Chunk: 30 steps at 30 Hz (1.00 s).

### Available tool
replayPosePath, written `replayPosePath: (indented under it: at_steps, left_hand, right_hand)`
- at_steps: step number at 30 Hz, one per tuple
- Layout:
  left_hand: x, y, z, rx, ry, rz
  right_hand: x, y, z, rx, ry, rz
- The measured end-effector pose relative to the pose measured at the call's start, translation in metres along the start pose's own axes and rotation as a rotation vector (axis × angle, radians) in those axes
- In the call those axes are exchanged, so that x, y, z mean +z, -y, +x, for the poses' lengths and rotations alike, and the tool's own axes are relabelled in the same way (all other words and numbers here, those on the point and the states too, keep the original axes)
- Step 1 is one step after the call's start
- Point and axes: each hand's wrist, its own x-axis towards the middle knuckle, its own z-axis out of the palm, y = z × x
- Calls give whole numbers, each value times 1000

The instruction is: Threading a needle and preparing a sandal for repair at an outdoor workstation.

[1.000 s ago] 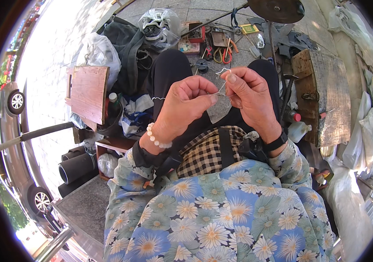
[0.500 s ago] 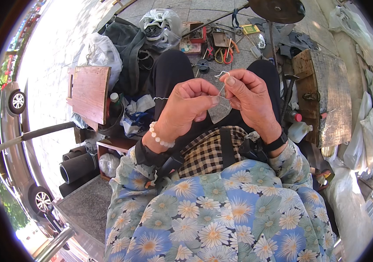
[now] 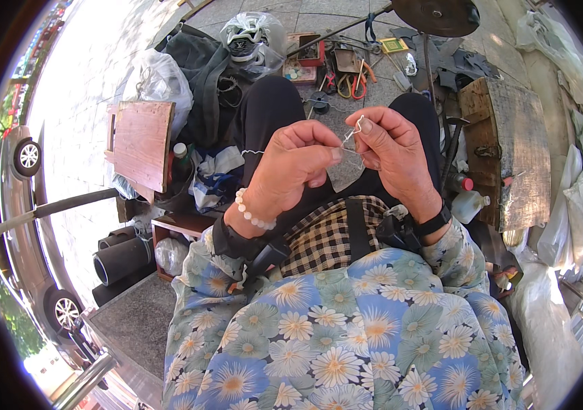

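My left hand (image 3: 291, 167) and my right hand (image 3: 394, 154) meet above my lap, fingertips almost touching. Between them runs a thin white thread (image 3: 351, 133); its end sticks up beside my right index finger, and a short strand (image 3: 252, 152) trails out to the left of my left hand. Both hands pinch it. A small clear piece seems to hang between the fingertips, too faint to tell. My left wrist bears a white bead bracelet (image 3: 254, 215), my right wrist a dark watch (image 3: 435, 222). My legs in black trousers (image 3: 267, 109) stretch forward beneath.
Tools lie on the paved ground ahead: orange-handled pliers (image 3: 358, 82), a small box (image 3: 308, 55), a dark round disc (image 3: 435, 14). A wooden board (image 3: 142, 140) stands left, a worn wooden block (image 3: 510, 150) right. Plastic bags, bottles, black pipes (image 3: 124, 256) and a parked car (image 3: 15, 205) surround me.
Both hands stay together on the thread; the right fingers have shifted slightly, and the thread end now stands up beside the right index finger.
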Motion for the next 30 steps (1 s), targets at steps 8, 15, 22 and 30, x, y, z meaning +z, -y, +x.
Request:
replayPosePath:
  at_steps: [8,15,22,30]
  left_hand:
    - [-3,3,0,7,-18,-70]
    - [-3,5,1,16,-42,-124]
    - [-5,7,3,5,-31,-230]
    - [-5,10,5,-30,-30,-312]
  right_hand:
    - [1,-2,1,10,7,30]
    - [0,-4,1,12,12,76]
    - [0,-8,3,122,-4,213]
    - [-6,-11,5,177,11,371]
